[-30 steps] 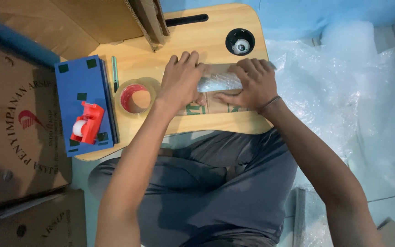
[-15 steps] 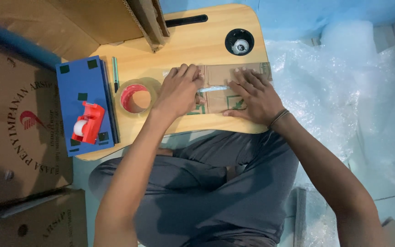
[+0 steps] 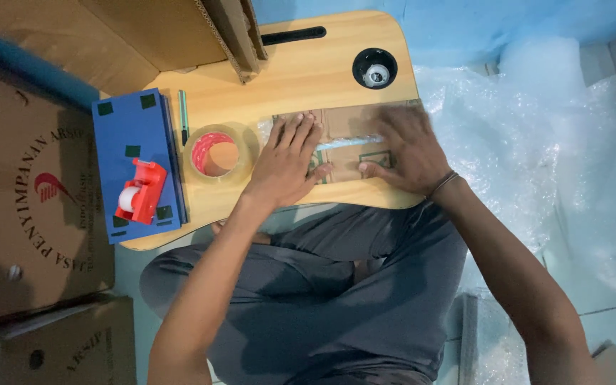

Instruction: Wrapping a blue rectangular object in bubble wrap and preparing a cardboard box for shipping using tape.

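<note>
Two hands flat on a parcel at the lap desk.

Flat brown cardboard parcel [image 3: 347,142] lies on the light wooden lap desk [image 3: 322,68], near its front edge. Left hand [image 3: 286,160] and right hand [image 3: 404,150] press down on it, fingers spread, gripping nothing. Left of the parcel: clear tape roll [image 3: 215,153], then blue board [image 3: 133,164] carrying a red tape dispenser [image 3: 140,191].

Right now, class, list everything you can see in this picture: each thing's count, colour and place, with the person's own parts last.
flat brown cardboard parcel: 1, brown, tray centre, under both hands
wooden lap tray: 1, light wood, over lap
clear tape roll: 1, red core, left of parcel
blue board: 1, tray's left edge
red tape dispenser: 1, on blue board
green pen: 1, beside board
cardboard boxes: several, brown, left
bubble wrap: clear, right floor
left hand: flat on parcel
right hand: flat on parcel
</note>
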